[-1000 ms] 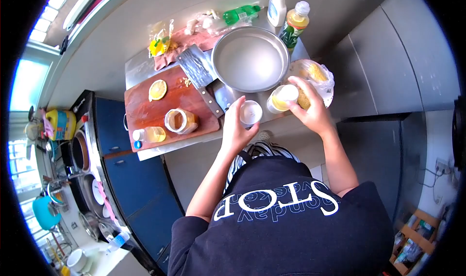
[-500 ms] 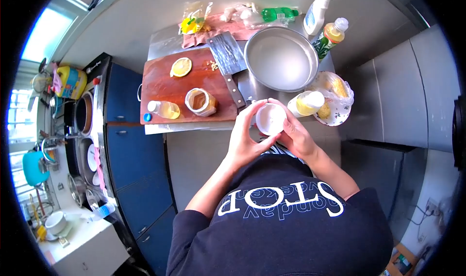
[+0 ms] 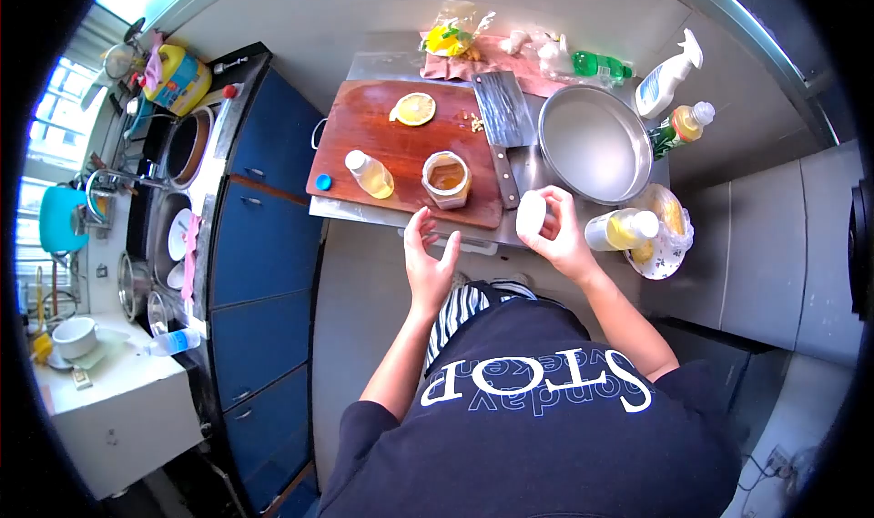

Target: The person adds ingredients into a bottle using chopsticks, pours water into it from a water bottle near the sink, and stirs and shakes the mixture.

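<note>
My right hand [image 3: 560, 236] pinches a round white lid [image 3: 531, 214] at the front edge of the table, left of a capped bottle of pale yellow liquid [image 3: 621, 230]. My left hand [image 3: 431, 263] is empty, fingers apart, just below the open jar of brown liquid [image 3: 446, 179]. That jar stands on the wooden cutting board [image 3: 364, 122], with a small white-capped bottle [image 3: 370, 174], a blue cap [image 3: 323, 182] and a lemon slice [image 3: 415, 109]. A cleaver [image 3: 503, 108] lies across the board's right edge.
Right of the cleaver is a large metal bowl [image 3: 595, 145]. Behind it stand a spray bottle [image 3: 667, 76] and a juice bottle [image 3: 681, 126]. A green bottle [image 3: 601, 66] lies on a pink cloth [image 3: 492, 54]. A patterned plate [image 3: 663, 261] holds bagged food at right.
My hands were together around the lid and have parted. The left hand has let go and moved left; the right keeps the lid, now tilted. The camera view has turned left.
</note>
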### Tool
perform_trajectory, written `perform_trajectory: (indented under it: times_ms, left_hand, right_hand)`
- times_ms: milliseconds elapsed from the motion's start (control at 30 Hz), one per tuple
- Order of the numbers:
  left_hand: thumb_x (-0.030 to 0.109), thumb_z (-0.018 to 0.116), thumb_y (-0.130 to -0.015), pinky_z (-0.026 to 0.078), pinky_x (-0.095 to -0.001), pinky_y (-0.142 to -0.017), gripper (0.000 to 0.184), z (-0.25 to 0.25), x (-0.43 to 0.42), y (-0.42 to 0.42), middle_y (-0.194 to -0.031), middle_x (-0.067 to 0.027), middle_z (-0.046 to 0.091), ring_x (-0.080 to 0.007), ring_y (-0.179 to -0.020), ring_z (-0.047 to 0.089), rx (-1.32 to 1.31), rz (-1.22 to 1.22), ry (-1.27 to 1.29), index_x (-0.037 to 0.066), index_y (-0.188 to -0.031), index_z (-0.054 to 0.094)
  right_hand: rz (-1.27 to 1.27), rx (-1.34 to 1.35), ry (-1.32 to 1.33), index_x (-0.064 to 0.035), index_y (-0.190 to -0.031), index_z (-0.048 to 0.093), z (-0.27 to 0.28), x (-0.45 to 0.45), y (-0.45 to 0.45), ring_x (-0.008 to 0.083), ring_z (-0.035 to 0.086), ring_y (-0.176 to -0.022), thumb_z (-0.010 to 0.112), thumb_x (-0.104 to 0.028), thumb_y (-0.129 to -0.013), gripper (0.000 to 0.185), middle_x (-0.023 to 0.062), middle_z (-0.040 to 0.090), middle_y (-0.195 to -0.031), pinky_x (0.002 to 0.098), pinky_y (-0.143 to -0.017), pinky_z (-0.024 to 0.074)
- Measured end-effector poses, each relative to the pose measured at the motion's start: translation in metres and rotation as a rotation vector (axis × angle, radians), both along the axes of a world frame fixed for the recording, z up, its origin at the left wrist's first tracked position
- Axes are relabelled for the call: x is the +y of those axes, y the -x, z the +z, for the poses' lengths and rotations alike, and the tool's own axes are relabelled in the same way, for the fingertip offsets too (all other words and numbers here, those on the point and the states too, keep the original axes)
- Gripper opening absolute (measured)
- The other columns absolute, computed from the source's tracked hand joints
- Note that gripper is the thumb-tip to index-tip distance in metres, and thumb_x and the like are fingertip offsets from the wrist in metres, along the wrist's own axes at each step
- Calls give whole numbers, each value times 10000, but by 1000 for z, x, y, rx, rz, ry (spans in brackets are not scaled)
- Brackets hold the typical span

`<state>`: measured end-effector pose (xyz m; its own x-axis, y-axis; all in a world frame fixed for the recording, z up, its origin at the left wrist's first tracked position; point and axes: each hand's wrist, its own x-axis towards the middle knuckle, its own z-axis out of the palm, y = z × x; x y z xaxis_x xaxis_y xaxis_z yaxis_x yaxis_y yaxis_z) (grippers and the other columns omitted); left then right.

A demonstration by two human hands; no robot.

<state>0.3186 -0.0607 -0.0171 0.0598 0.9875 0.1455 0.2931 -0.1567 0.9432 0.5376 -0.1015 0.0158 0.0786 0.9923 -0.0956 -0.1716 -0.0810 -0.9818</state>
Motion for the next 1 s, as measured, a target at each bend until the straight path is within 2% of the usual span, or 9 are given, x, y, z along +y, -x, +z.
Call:
perform_trajectory:
  times_ms: [67,200,233,300,500,633,833,900,1000]
  left_hand:
    - [129,707,-819,466,-323,-891,594,-4,0,6,-1239,-106,518,-194,-1073,543,-3,13,2,47,-1325,407]
    - [110,693,-829,476,-311,-875,580,-15,-1,19,-1232,-106,520,-182,-1036,555,-70,-23,55,46,-1327,401]
    - [110,693,-829,476,-311,-875,580,-18,-2,22,-1232,-106,520,-182,-1036,555,-75,-19,51,46,-1327,401]
    - [90,700,-807,490,-315,-850,575,-21,-2,29,-1211,-122,535,-197,-1019,575,-147,-25,102,40,-1310,425]
    - [81,698,-802,492,-300,-845,576,-26,-4,51,-1189,-117,540,-183,-982,579,-110,-23,112,34,-1308,427]
    - [76,692,-804,494,-302,-842,567,-25,-16,62,-1180,-120,546,-186,-982,581,-95,40,130,34,-1305,429]
    - [78,683,-810,503,-308,-827,549,-25,-55,66,-1180,-126,547,-194,-984,589,-31,242,173,48,-1301,441]
    - [81,686,-809,505,-307,-823,550,-21,-76,64,-1189,-126,540,-194,-990,589,-8,301,189,49,-1301,441]
    - [79,682,-812,509,-312,-822,553,-21,-110,63,-1184,-132,538,-203,-987,589,-40,371,224,51,-1304,432]
  right_hand:
    - [-118,-86,-33,-94,-1216,278,-24,-3,2,196,515,-1092,731,-13,-755,651,84,441,-1130,343,-929,456]
    - [-238,-650,-19,-66,-1245,386,-53,-19,-6,233,527,-1092,785,-243,-724,680,130,517,-1187,359,-929,426]
    - [-239,-613,48,-58,-1279,389,-51,-20,-4,269,508,-1134,777,-217,-716,702,145,501,-1215,374,-967,404]
    - [-266,-791,-29,-52,-1307,381,-76,-21,-8,303,479,-1181,768,-202,-715,723,163,482,-1251,389,-999,386]
    - [-343,-993,-68,-48,-1320,381,-92,-20,-5,333,461,-1202,769,-205,-717,735,177,469,-1270,402,-1017,371]
    - [-440,-850,-27,-32,-1317,374,-103,-23,-13,339,461,-1203,774,-234,-728,741,185,463,-1289,409,-1010,375]
    - [-317,-1075,-160,-23,-1366,328,-100,-32,-19,364,342,-1314,734,-169,-756,747,204,346,-1416,422,-1086,295]
    - [-284,-994,-215,-20,-1357,350,-79,-35,-10,365,358,-1302,693,-120,-785,674,201,361,-1405,421,-1083,302]
    - [-188,-915,-360,6,-1266,452,-54,-44,9,352,456,-1217,641,-62,-811,498,190,491,-1277,414,-1041,351]
